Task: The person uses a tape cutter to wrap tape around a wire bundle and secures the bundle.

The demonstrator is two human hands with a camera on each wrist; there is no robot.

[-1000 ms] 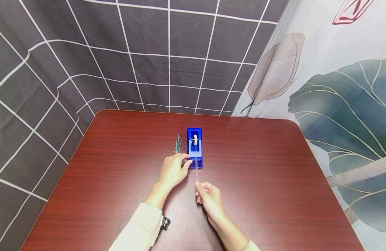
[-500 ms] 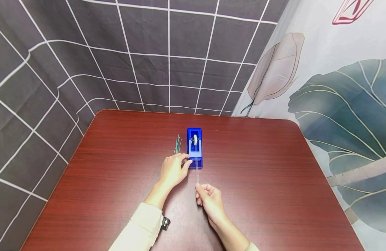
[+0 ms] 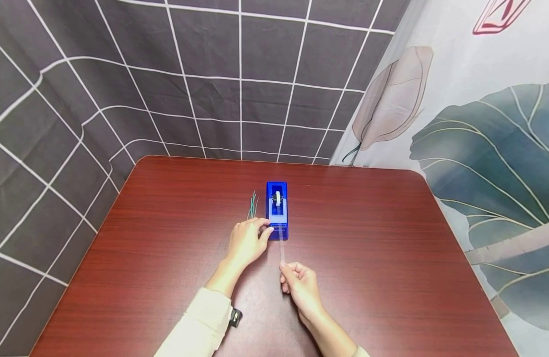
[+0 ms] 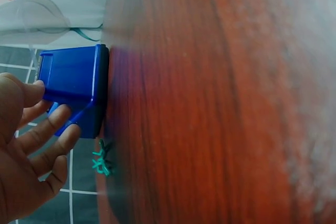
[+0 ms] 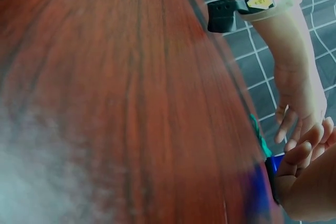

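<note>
A blue tape dispenser stands on the table, with a white-cored roll of tape in it. My left hand holds its near left corner, the thumb at the front edge in the left wrist view and the other fingers loosely bent beside the blue body. From the dispenser's front a clear strip of tape stretches toward me, its end pinched between thumb and index finger of my right hand. The right wrist view shows that hand largely from behind, hiding the strip.
Several thin green wires lie just left of the dispenser, partly behind my left hand. The reddish-brown table reaches back to a dark grid-patterned curtain. A leaf-patterned white curtain hangs on the right.
My right hand has drawn slightly nearer to me and to the right, and the tape strip runs a little longer. The left hand and the dispenser have stayed put.
</note>
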